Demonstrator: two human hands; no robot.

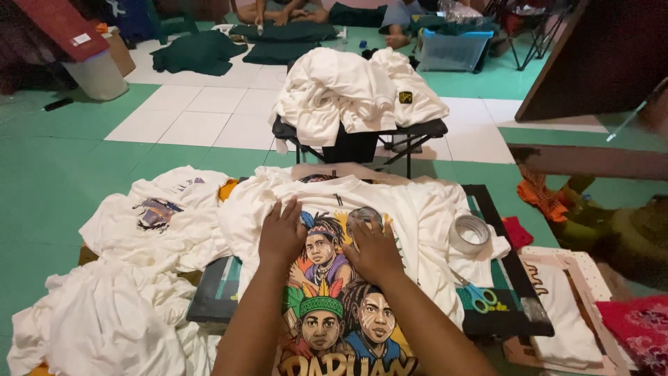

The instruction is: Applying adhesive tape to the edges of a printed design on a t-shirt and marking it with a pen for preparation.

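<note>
A white T-shirt (410,209) with a colourful print of several illustrated faces lies flat on a dark board (508,313) in front of me. My left hand (281,233) presses flat on the shirt at the left of the print, fingers spread. My right hand (374,247) rests flat on the print's upper right, fingers together. Neither hand holds anything. A roll of clear tape (470,233) sits on the shirt's right sleeve, and blue-handled scissors (480,296) lie on the board just below it.
Loose white shirts (118,313) are heaped on the floor at left. A small black folding table (362,136) ahead carries a pile of white shirts. A wooden printing frame (577,313) lies at right. People sit on the floor at the far end.
</note>
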